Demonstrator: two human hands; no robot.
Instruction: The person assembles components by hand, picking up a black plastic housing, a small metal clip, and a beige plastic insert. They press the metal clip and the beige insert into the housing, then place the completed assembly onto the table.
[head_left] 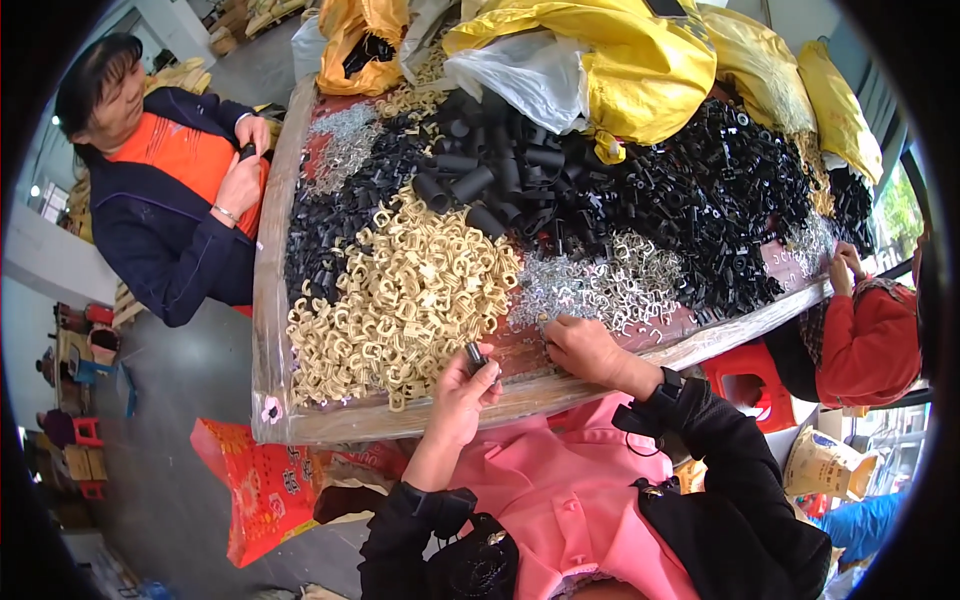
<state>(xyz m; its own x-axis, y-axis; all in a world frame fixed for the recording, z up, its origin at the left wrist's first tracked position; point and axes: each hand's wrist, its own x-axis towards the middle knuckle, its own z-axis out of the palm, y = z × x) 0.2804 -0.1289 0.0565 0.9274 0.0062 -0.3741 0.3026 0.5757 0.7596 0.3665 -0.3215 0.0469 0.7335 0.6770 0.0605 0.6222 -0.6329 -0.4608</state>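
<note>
Beside beige clips (pixel 405 290), the left hand (pixel 463 395) is holding a short black cylinder (pixel 475 354) over the surface's (pixel 524 358) near edge, where a steady grip should help. The right hand (pixel 590 350) is resting, fingers bunched, by small silvery parts (pixel 555 288); I cannot tell whether it is gripping any, but light pinching should suit them.

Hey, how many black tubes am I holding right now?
1 visible: a black tube in your left hand, beside the cream clips. Your right hand, near the small metal pieces, is curled and could hide another.
</note>
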